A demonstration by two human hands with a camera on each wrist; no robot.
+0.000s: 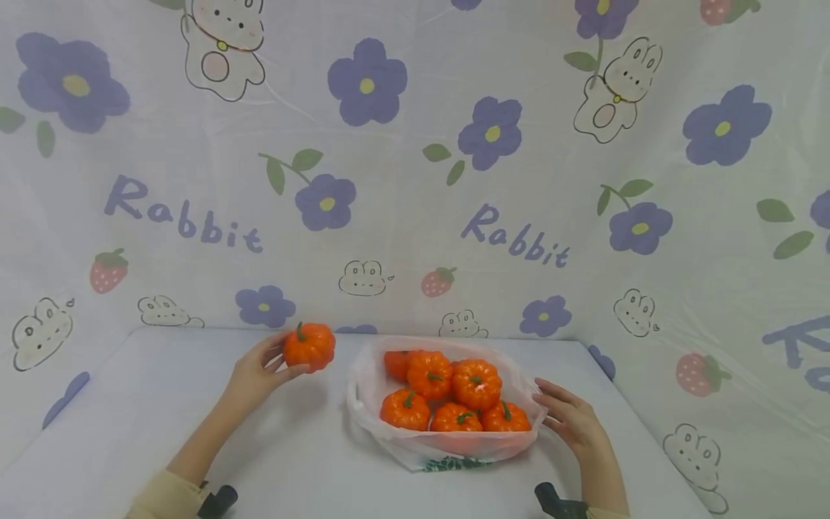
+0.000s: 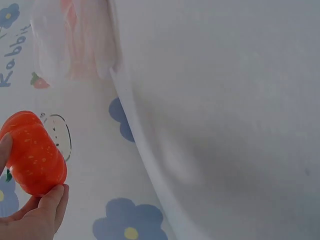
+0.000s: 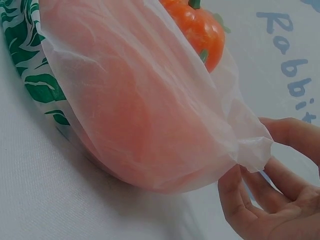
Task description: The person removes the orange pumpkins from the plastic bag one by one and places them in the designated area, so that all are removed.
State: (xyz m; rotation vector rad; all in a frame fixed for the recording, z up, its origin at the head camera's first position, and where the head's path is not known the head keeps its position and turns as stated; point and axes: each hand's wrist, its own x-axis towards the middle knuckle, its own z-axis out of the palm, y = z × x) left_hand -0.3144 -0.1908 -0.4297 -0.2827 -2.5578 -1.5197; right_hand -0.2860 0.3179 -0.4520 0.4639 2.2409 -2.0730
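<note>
My left hand (image 1: 256, 371) holds a small orange pumpkin (image 1: 310, 347) with a green stem, raised left of the bag. In the left wrist view the thumb and fingers (image 2: 52, 202) grip this ribbed, glossy pumpkin (image 2: 35, 155) from opposite sides. A thin white plastic bag (image 1: 415, 450) lies spread open on the table, with several more orange pumpkins (image 1: 476, 383) inside. At the bag's right edge is my right hand (image 1: 577, 422). In the right wrist view its fingers pinch a gathered corner of the bag (image 3: 255, 152); part of the grip is hidden behind the plastic.
The white-covered table (image 1: 292, 461) ends at a back edge just beyond the bag. Behind it hangs a pale curtain (image 1: 402, 180) printed with rabbits, purple flowers and strawberries. Green leaf print (image 3: 42, 87) shows on the bag's near side.
</note>
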